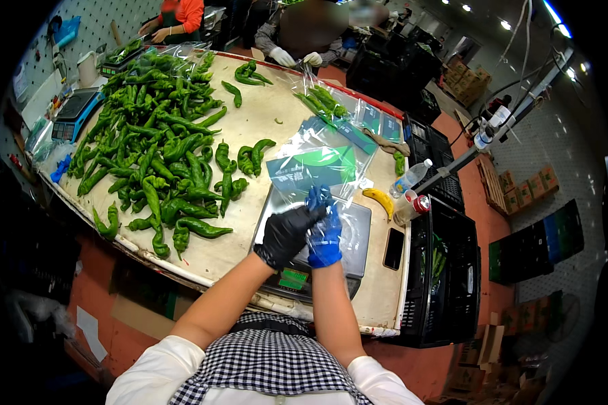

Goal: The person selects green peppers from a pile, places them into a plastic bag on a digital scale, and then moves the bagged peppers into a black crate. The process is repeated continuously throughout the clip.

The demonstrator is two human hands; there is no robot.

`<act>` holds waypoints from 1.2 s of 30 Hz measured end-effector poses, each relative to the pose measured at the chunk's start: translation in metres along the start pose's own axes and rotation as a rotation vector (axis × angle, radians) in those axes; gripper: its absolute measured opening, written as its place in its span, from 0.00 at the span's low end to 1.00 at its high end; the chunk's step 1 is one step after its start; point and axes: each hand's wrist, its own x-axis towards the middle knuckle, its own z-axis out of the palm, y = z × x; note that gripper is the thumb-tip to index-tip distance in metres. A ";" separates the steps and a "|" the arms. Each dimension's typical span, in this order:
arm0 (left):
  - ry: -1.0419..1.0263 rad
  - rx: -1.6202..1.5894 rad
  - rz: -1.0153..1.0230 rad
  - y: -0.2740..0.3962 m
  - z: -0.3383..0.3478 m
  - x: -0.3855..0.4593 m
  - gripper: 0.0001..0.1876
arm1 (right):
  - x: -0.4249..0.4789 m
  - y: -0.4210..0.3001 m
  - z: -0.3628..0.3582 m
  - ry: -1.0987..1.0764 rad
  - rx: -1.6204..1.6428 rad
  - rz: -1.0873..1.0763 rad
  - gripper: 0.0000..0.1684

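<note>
My left hand (288, 237), in a black glove, is closed on clear plastic at the fingers of my right hand (326, 230). A blue glove covers my right hand, and a clear plastic bag (345, 223) lies over it; glare hides the exact grip. Both hands are above the steel pan of a weighing scale (355, 238), whose green display (292, 278) is lit. Just beyond them lie printed clear bags (311, 169) with green and blue panels. A large heap of long green peppers (167, 152) spreads over the table (263, 212) to the left.
At right are a banana (380, 201), a plastic bottle (410, 178), a drink can (421, 203), a phone (393, 248) and black crates (451, 278). Across the table, a person's white-gloved hands (296, 57) hold a bag of peppers (324, 101). Another scale (76, 114) stands far left.
</note>
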 end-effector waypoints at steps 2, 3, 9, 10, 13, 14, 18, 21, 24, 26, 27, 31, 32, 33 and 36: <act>0.146 0.065 0.063 -0.012 -0.002 0.014 0.25 | -0.014 0.010 -0.010 0.038 -0.276 -0.006 0.25; 0.136 0.078 0.050 -0.015 -0.002 0.019 0.24 | -0.020 0.009 -0.018 0.074 -0.357 0.008 0.27; -0.060 0.056 0.064 -0.013 0.025 0.002 0.27 | -0.068 -0.016 -0.027 0.333 -0.815 -0.065 0.34; -0.099 0.085 0.048 -0.015 0.033 -0.001 0.28 | -0.083 -0.025 -0.018 0.164 -1.030 -0.048 0.35; -0.274 0.097 0.033 -0.022 0.047 -0.006 0.29 | -0.123 -0.051 0.025 -0.281 -1.525 0.049 0.33; -0.331 0.108 0.052 -0.021 0.048 -0.007 0.29 | -0.140 -0.064 0.042 -0.309 -1.655 0.089 0.32; -0.543 0.043 0.057 -0.009 0.033 -0.006 0.32 | -0.153 -0.124 0.088 -0.042 -1.348 0.188 0.13; -0.622 -0.235 0.021 -0.008 0.010 -0.006 0.57 | -0.137 -0.150 0.105 0.014 -1.105 0.250 0.20; -0.576 -0.659 0.121 -0.058 -0.018 -0.004 0.59 | -0.119 -0.146 0.117 -0.044 -1.361 0.100 0.19; -0.340 -0.635 -0.024 -0.117 -0.037 0.005 0.41 | -0.115 -0.136 0.126 0.201 -1.282 -0.021 0.22; -0.346 -0.271 -0.142 -0.159 -0.050 0.010 0.29 | -0.113 -0.131 0.131 0.266 -1.319 -0.084 0.25; -0.194 0.408 -0.603 -0.312 -0.108 0.011 0.36 | -0.116 -0.117 0.147 0.408 -1.378 -0.243 0.28; -0.272 0.428 -0.554 -0.343 -0.119 0.010 0.35 | -0.114 -0.113 0.148 0.393 -1.388 -0.239 0.28; -0.386 0.463 -0.567 -0.366 -0.125 0.007 0.34 | -0.113 -0.110 0.150 0.379 -1.399 -0.232 0.28; -0.466 0.492 0.057 -0.391 -0.126 -0.004 0.29 | -0.100 -0.088 0.150 0.192 -1.389 -0.144 0.23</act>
